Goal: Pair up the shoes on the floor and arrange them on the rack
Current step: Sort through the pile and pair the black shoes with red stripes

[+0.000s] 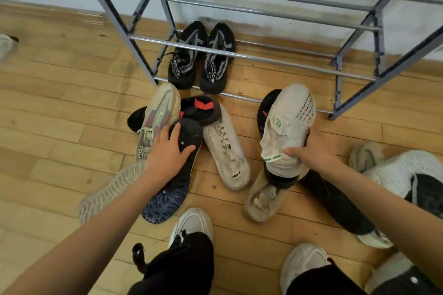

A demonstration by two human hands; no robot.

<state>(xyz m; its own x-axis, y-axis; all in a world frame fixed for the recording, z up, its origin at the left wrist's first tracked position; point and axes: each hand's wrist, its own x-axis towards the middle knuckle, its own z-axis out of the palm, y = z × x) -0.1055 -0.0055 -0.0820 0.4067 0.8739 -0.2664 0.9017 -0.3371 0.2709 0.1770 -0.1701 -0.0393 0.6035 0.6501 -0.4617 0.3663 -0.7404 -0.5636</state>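
A metal shoe rack [249, 56] stands against the wall; a black pair [201, 60] rests on its lowest rails. My right hand [311, 151] grips the heel of a white sneaker with green marks [287, 117], lifted above a beige shoe [263, 196] and a black shoe [335, 201]. My left hand [167, 151] lies on a dark shoe turned on its side, blue tread showing [172, 194]. Beside it lie a cream and red shoe [158, 112], a black shoe with a red patch [201, 108] and a white shoe [227, 151].
More shoes lie at the right edge [402, 170] and a pale sole [107, 191] at the left. My own feet in white sneakers [191, 225] stand at the bottom. The floor is wooden planks, the upper rack rails hold nothing.
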